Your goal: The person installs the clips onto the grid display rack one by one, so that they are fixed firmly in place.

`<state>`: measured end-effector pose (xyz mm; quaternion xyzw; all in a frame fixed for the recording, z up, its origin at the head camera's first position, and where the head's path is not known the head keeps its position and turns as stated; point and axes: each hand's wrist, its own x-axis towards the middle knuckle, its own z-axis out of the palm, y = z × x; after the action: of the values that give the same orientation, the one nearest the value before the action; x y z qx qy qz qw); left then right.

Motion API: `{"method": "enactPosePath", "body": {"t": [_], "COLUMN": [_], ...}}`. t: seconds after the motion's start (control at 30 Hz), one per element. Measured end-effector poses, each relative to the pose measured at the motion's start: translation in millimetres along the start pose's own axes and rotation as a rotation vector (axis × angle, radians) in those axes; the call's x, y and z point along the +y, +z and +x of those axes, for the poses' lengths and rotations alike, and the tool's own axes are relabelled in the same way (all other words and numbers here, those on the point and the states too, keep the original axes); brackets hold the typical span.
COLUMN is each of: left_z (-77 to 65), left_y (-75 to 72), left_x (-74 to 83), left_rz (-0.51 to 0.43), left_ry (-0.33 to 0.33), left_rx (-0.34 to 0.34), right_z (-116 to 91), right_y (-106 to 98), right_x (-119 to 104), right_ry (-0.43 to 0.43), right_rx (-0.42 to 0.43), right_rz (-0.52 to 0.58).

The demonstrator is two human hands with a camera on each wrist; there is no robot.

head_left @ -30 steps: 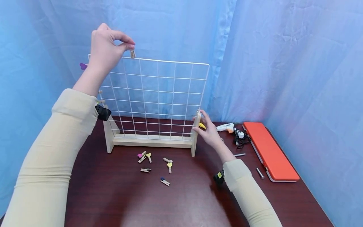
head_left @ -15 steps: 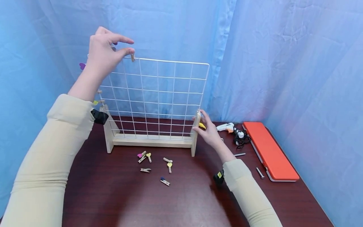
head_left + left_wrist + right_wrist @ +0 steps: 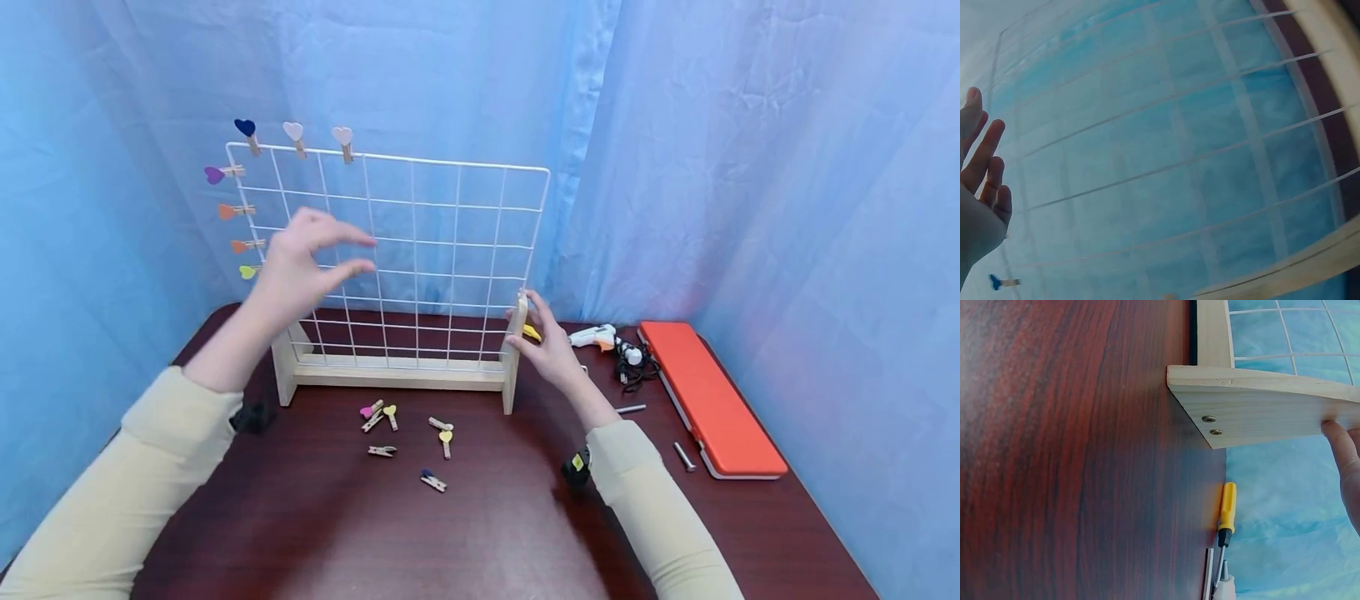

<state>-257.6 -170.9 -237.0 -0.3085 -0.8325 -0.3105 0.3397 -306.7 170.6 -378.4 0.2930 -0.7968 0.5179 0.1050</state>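
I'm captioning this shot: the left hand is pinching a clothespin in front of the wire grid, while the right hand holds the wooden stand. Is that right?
Not quite: the left hand is pinching nothing; the head view shows a bare gap between its thumb and forefinger. It is in front of the wire grid, and the right hand holds the wooden stand.

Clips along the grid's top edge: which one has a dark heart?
The leftmost clip, nearest the grid's upper-left corner: its heart is dark blue, while the two pale clips have whitish hearts.
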Motion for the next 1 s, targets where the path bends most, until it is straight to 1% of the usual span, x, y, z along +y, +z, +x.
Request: {"method": "enactPosePath", "body": {"t": [0.13,0.27,0.33,0.4,0.5,0.6,0.7,0.87,1.0], "left_z": [-38.5,-76.8,-94.4,-110.1,-129.9,-143.9,-152.5,-159.3,-161.2], "left_y": [27.1,52.8,63.0,71.3,81.8,91.9,100.5,108.0,112.9], "left_x": [-11.3,-26.2,-33.5,-40.8,-51.1,-61.4,-69.9,-78.5,-81.5], "left_rz": [-0.015,-0.025,-0.020,-0.041,-0.060,-0.071,-0.065,-0.060,-0.046], "left_ry": [-0.046,-0.082,-0.100,-0.123,-0.159,-0.177,-0.201,-0.274,-0.293], "left_rx": [-0.126,-0.224,-0.263,-0.311,-0.381,-0.435,-0.470,-0.543,-0.591], "right_z": [0,0,-1,-1,-3,-3,-3,-1,-2], "right_y": [0,-2,-2,-3,-4,-6,-6,-4,-5], "right_x": [0,1,1,1,-1,-2,-1,1,2], "right_ry": [-0.002,-0.005,-0.005,0.003,0.015,0.016,0.007,-0.005,-0.002], "right_rx": [0.003,0.002,0.003,0.007,0.015,0.014,0.010,0.011,0.014], "right_rz": [0.000,-0.008,-0.011,-0.014,-0.019,-0.026,-0.019,-0.010,-0.003]}}
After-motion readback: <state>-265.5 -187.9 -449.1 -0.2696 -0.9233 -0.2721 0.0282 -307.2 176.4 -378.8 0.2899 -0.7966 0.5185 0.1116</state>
